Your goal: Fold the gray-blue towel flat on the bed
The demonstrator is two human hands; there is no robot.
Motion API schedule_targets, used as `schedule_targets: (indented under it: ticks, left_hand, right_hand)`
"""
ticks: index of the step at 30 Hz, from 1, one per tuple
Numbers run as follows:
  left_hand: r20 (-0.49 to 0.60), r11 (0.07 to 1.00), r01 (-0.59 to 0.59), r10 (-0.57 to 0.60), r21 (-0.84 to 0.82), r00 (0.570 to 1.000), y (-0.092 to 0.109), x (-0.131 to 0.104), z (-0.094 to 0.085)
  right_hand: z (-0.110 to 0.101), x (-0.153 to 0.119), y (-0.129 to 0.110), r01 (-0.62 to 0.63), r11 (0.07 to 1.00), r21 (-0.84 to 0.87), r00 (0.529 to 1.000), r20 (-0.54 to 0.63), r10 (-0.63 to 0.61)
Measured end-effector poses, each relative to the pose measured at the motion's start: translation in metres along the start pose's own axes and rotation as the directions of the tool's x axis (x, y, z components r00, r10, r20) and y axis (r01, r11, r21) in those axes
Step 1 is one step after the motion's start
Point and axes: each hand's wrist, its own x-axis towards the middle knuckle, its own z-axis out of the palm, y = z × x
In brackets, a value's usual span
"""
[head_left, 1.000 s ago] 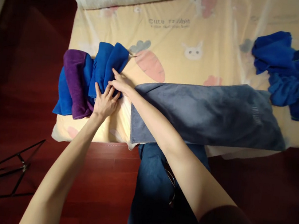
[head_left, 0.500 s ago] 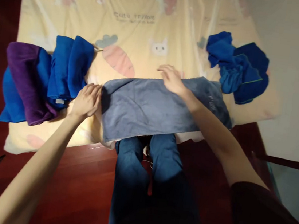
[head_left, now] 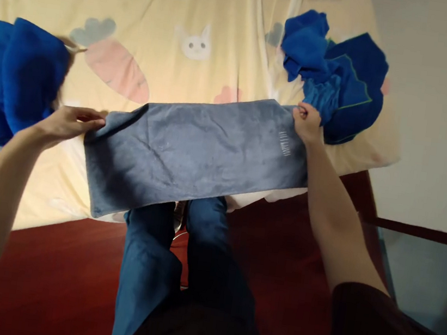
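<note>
A long grey towel (head_left: pixel 201 151), folded into a band, lies across the near edge of the bed. My left hand (head_left: pixel 71 120) pinches its far left corner, which is lifted slightly. My right hand (head_left: pixel 307 122) grips its far right corner, right beside a crumpled heap of blue towels (head_left: pixel 338 78). A folded blue towel (head_left: pixel 17 74) sits at the left, just beyond my left hand.
The bed has a yellow sheet (head_left: pixel 210 17) printed with rabbits and carrots. A dark red wooden floor (head_left: pixel 49 271) runs along the bed's near edge, where my blue-trousered legs (head_left: pixel 152 268) stand. A pale wall (head_left: pixel 437 108) rises at the right.
My left hand left the folded stack and took the grey towel's left corner. My right hand slid along the towel to its right corner. The view shifted right and closer.
</note>
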Motion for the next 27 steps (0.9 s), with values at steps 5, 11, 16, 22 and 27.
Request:
schedule_targets:
  ticks: [5,11,16,22,27]
  left_hand:
    - [0.122,0.994,0.033,-0.02,-0.104,0.992,-0.005,0.007,-0.008]
    - [0.173,0.995,0.099,-0.101,0.016,0.98,0.012,0.002,-0.002]
    - [0.093,1.0,0.007,-0.006,-0.007,0.996,0.016,-0.009,-0.007]
    - [0.163,0.949,-0.184,0.146,0.256,0.976,0.025,-0.022,0.015]
    - [-0.037,0.928,-0.168,0.191,0.333,0.981,0.028,-0.035,0.027]
  right_hand:
    - [0.0,0.025,-0.003,-0.196,0.962,0.192,0.979,-0.02,0.203]
    - [-0.004,0.025,-0.019,-0.047,0.938,0.344,0.998,-0.015,0.056]
    - [0.004,0.022,-0.019,-0.145,0.918,0.369,0.987,-0.016,0.163]
    - [0.004,0.017,0.004,-0.196,0.934,0.299,0.964,-0.119,0.24]
    - [-0.006,0.013,0.014,-0.205,0.938,0.279,0.947,-0.187,0.263]
